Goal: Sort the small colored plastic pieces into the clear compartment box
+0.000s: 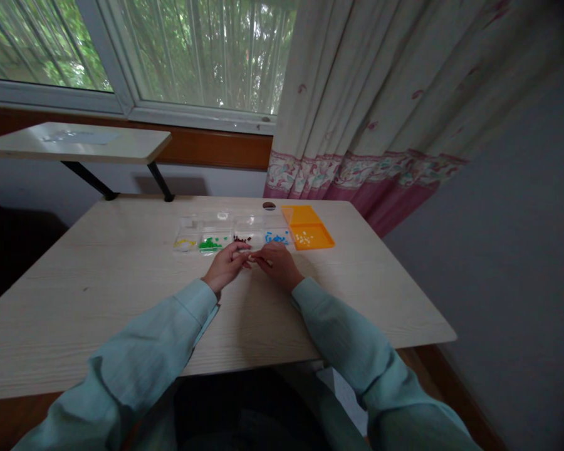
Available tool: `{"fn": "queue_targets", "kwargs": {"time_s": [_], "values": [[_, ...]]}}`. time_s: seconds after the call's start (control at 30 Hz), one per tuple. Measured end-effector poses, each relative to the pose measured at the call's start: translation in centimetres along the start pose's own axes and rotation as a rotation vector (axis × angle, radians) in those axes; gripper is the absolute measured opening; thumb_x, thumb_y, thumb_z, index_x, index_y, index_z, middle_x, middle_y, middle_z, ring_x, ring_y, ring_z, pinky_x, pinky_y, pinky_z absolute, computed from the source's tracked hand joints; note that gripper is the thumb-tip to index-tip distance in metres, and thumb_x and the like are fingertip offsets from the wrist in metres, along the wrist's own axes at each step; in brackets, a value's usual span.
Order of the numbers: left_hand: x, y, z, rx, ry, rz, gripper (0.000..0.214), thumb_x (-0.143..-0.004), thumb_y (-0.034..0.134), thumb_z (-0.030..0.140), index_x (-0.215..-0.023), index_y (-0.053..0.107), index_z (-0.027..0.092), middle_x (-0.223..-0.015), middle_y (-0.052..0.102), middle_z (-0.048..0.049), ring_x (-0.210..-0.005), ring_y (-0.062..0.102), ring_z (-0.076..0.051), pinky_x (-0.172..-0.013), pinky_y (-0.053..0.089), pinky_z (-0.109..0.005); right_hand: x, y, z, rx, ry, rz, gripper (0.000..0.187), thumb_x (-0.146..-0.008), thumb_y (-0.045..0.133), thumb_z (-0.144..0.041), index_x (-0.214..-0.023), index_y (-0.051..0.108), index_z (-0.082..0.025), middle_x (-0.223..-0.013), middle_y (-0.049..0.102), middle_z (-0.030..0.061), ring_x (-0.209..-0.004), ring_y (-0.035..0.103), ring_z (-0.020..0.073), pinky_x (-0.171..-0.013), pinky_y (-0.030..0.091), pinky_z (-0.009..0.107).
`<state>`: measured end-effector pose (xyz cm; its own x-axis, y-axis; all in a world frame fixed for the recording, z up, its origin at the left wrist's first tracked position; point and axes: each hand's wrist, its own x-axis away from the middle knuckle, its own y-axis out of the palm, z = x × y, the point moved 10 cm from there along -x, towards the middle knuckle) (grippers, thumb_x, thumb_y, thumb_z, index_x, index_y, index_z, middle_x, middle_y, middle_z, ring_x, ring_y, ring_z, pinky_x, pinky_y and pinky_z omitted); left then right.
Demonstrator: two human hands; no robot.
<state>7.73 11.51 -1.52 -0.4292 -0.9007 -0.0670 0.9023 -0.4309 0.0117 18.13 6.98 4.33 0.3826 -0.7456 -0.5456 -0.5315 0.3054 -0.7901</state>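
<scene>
My left hand and my right hand meet over the table, fingertips pinched close together. Whatever sits between them is too small to name; a pale speck shows at the fingertips. Just beyond stand clear plastic boxes with open lids. They hold yellow pieces, green pieces, dark brown pieces and blue pieces. At the right end lies an open orange box with small white pieces in it. My hands partly cover the front of the brown and blue boxes.
The light wooden table reaches to a wall on the right. A raised shelf on black legs stands at the back left with a clear sheet on it. Behind are a window and a long curtain. A round hole pierces the tabletop.
</scene>
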Motion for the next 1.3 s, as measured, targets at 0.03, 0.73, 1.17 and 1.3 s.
{"fn": "queue_targets", "kwargs": {"time_s": [0.03, 0.73, 1.17, 1.3], "values": [[0.0, 0.0, 0.0, 0.009, 0.006, 0.003, 0.047, -0.079, 0.065, 0.050, -0.107, 0.056, 0.014, -0.067, 0.066, -0.0001, -0.057, 0.060, -0.012, -0.053, 0.043, -0.022, 0.0, -0.1, 0.1, 0.004, -0.001, 0.005, 0.021, -0.094, 0.054, -0.033, -0.094, 0.072, -0.022, -0.075, 0.065, 0.0042, -0.078, 0.054, 0.0184, -0.075, 0.035, 0.032], [-0.1, 0.0, -0.3, -0.085, 0.081, -0.030, 0.036, -0.084, 0.058, 0.039, -0.111, 0.057, 0.015, -0.070, 0.061, 0.0005, -0.054, 0.047, -0.009, -0.052, 0.033, -0.020, 4.6, -8.6, 15.8, 0.426, 0.650, 0.034, 0.033, -0.092, 0.046, -0.035, -0.094, 0.076, -0.021, -0.094, 0.070, 0.0099, -0.092, 0.052, 0.0251, -0.079, 0.032, 0.036], [1.6, 1.9, 2.9, -0.746, 0.370, -0.076, 0.034, -0.089, 0.048, 0.027, -0.119, 0.060, 0.018, -0.087, 0.057, -0.0048, -0.079, 0.053, -0.016, -0.075, 0.043, -0.029, 4.0, -9.1, 15.1, 0.423, 0.626, 0.097, 0.033, -0.091, 0.043, -0.026, -0.100, 0.073, -0.015, -0.099, 0.062, 0.0135, -0.094, 0.049, 0.0265, -0.081, 0.035, 0.038], [2.1, 3.2, 2.8, -0.915, 0.450, -0.148, 0.043, -0.090, 0.046, 0.023, -0.131, 0.053, 0.018, -0.093, 0.056, -0.0083, -0.088, 0.053, -0.020, -0.084, 0.045, -0.034, 3.8, -8.9, 14.7, 0.404, 0.607, 0.095, 0.034, -0.092, 0.042, -0.025, -0.101, 0.073, -0.015, -0.097, 0.063, 0.0131, -0.094, 0.050, 0.0259, -0.082, 0.035, 0.037]]}}
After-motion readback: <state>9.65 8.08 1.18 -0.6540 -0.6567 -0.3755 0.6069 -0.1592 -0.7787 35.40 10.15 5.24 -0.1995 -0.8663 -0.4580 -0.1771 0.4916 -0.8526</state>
